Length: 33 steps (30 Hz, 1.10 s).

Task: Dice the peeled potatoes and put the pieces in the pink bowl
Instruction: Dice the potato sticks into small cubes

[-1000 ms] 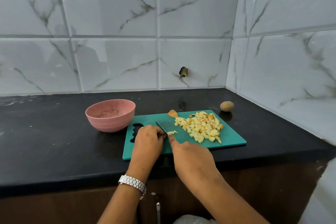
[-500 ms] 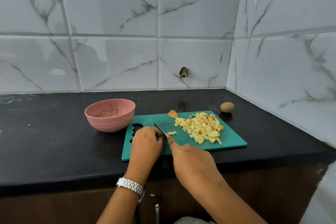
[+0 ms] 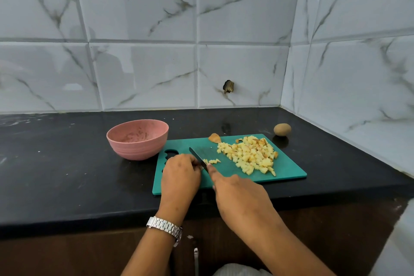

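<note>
Gripping dark-bladed knife (image 3: 198,157) w/ index on spine for control, R hand (image 3: 242,199) dices; L hand (image 3: 180,171) curls at blade, hold unclear; yellow diced-potato pile (image 3: 251,157) sits on teal plastic board (image 3: 291,173) beside pink round bowl (image 3: 137,141).

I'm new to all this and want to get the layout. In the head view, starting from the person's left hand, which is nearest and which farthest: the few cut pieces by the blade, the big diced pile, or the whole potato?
1. Small cut pieces: just right of the left hand, beside the knife blade.
2. Big diced pile: further right, mid-board.
3. Whole potato: off the board, back right near the wall.
</note>
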Each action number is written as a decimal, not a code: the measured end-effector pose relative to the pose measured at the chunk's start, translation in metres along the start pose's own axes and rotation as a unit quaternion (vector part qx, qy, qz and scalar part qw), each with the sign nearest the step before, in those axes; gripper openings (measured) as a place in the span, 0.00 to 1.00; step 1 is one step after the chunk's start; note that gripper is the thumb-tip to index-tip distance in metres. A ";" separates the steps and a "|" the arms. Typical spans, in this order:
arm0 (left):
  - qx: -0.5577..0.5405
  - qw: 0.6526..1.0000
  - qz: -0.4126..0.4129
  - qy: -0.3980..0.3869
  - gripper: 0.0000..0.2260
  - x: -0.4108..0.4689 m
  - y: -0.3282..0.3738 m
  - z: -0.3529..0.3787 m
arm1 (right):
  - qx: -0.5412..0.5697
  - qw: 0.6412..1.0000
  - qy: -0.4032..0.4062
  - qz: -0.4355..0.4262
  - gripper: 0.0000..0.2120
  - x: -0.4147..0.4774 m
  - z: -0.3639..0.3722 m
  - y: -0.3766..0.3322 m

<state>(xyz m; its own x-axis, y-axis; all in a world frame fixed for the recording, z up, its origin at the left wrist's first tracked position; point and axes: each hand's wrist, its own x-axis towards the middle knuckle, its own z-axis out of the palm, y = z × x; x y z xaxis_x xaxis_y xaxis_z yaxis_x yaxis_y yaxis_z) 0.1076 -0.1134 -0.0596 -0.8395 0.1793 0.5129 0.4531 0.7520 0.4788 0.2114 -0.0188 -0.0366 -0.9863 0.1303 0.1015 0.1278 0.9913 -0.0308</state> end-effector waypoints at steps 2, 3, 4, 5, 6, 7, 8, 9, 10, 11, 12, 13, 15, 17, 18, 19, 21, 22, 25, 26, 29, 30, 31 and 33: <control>0.000 1.000 0.003 0.002 0.08 -0.001 0.000 0.001 | -0.003 1.000 -0.011 0.007 0.32 0.000 0.000 -0.001; 0.001 1.000 0.002 0.003 0.08 -0.001 0.000 0.001 | -0.007 1.000 -0.017 0.009 0.33 0.000 0.000 -0.003; 0.000 1.000 -0.001 0.004 0.07 -0.001 0.000 0.001 | -0.011 1.000 -0.023 0.010 0.34 0.000 0.000 -0.004; -0.002 1.000 -0.004 0.005 0.07 -0.001 -0.001 0.001 | -0.014 0.999 -0.029 0.011 0.35 0.001 -0.001 -0.006; -0.006 1.000 -0.006 0.008 0.06 -0.001 -0.001 0.002 | -0.017 0.999 -0.035 0.011 0.35 0.001 -0.003 -0.007; -0.009 1.000 -0.008 0.012 0.06 -0.001 -0.002 0.003 | -0.019 0.999 -0.038 0.011 0.36 0.003 -0.005 -0.007; -0.010 1.000 -0.008 0.018 0.05 -0.002 -0.002 0.003 | -0.019 0.999 -0.038 0.011 0.36 0.004 -0.007 -0.008; -0.008 1.000 -0.009 0.023 0.05 -0.003 -0.003 0.003 | -0.018 0.999 -0.038 0.012 0.36 0.005 -0.008 -0.009; -0.006 1.000 -0.011 0.025 0.05 -0.003 -0.003 0.004 | -0.019 0.999 -0.035 0.012 0.36 0.006 -0.009 -0.010; -0.005 1.000 -0.013 0.026 0.04 -0.004 -0.003 0.004 | -0.021 0.999 -0.032 0.012 0.36 0.007 -0.009 -0.012; -0.005 1.000 -0.014 0.025 0.04 -0.004 -0.003 0.004 | -0.023 0.999 -0.029 0.010 0.35 0.007 -0.009 -0.015; -0.008 1.000 -0.015 0.025 0.05 -0.005 -0.004 0.003 | -0.025 0.999 -0.024 0.007 0.35 0.007 -0.008 -0.017; -0.016 1.000 -0.011 0.020 0.05 -0.006 -0.003 0.003 | -0.022 1.000 -0.016 0.005 0.34 0.007 -0.006 -0.017; -0.024 1.000 -0.006 0.019 0.06 -0.007 -0.004 0.002 | -0.013 1.000 -0.008 0.009 0.33 0.006 -0.006 -0.012; -0.032 0.999 -0.007 0.020 0.06 -0.007 -0.004 0.001 | -0.006 1.000 -0.004 0.011 0.33 0.005 -0.006 -0.008; -0.041 0.999 -0.008 0.024 0.06 -0.007 -0.005 0.001 | 0.002 1.000 0.000 0.012 0.32 0.004 -0.006 -0.004; -0.050 0.998 -0.008 0.035 0.07 -0.007 -0.006 0.001 | 0.017 1.000 0.008 0.012 0.32 0.001 -0.005 0.000; -0.048 0.998 -0.008 0.040 0.07 -0.006 -0.007 0.001 | 0.021 1.000 0.011 0.011 0.32 -0.001 -0.005 0.001; -0.024 0.999 -0.003 0.046 0.05 -0.005 -0.007 0.001 | 0.024 1.000 0.009 0.004 0.32 -0.005 -0.003 0.000; -0.018 0.999 -0.002 0.043 0.05 -0.004 -0.007 0.001 | 0.021 1.000 0.006 0.003 0.32 -0.007 -0.002 -0.001; -0.012 1.000 -0.010 0.023 0.05 -0.002 -0.008 0.003 | 0.008 1.000 -0.004 0.004 0.31 -0.007 0.000 -0.005; -0.007 1.000 -0.010 0.018 0.04 -0.002 -0.008 0.003 | 0.001 1.000 -0.010 0.006 0.32 -0.007 -0.001 -0.007; 0.001 1.000 -0.010 0.015 0.04 -0.001 -0.008 0.004 | -0.007 1.000 -0.020 0.009 0.33 -0.005 -0.003 -0.008; 0.008 1.000 -0.017 0.008 0.04 0.000 -0.009 0.005 | -0.018 0.999 -0.043 0.010 0.36 -0.004 -0.008 -0.010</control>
<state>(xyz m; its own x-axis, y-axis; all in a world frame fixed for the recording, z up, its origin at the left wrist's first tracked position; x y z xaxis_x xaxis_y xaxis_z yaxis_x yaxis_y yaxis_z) 0.1024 -0.1172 -0.0675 -0.8496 0.1428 0.5077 0.4187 0.7679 0.4848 0.2145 -0.0295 -0.0290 -0.9886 0.1495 0.0158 0.1496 0.9887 0.0033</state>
